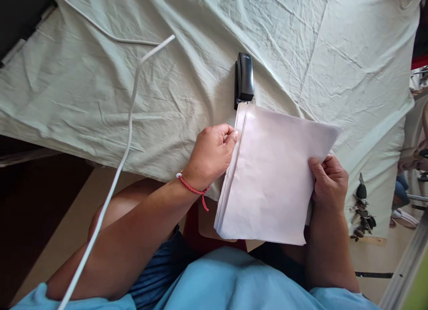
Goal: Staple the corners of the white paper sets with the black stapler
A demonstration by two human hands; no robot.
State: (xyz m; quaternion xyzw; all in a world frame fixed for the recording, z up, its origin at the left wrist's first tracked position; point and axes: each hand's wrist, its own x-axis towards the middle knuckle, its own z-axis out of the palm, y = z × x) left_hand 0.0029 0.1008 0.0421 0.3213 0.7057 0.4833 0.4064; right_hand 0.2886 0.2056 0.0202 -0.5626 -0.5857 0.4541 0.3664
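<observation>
A stack of white paper sheets [270, 181] is held between my two hands, partly over the table and partly over my lap. My left hand [214, 152] pinches its left edge, where several layers fan slightly apart. On the opposite edge, my right hand [329, 178] grips the sheets with the thumb on top and the fingers mostly behind. A black stapler [245, 78] lies on the cloth just beyond the top left corner of the stack. Its near end is close to that corner; whether they touch I cannot tell.
A pale wrinkled cloth [187, 83] covers the table. A white cable [130, 109] runs across the left side. A bunch of keys [362, 212] lies near the right front edge. A dark object [23, 16] sits at the far left corner. Another person's foot [404, 218] shows at right.
</observation>
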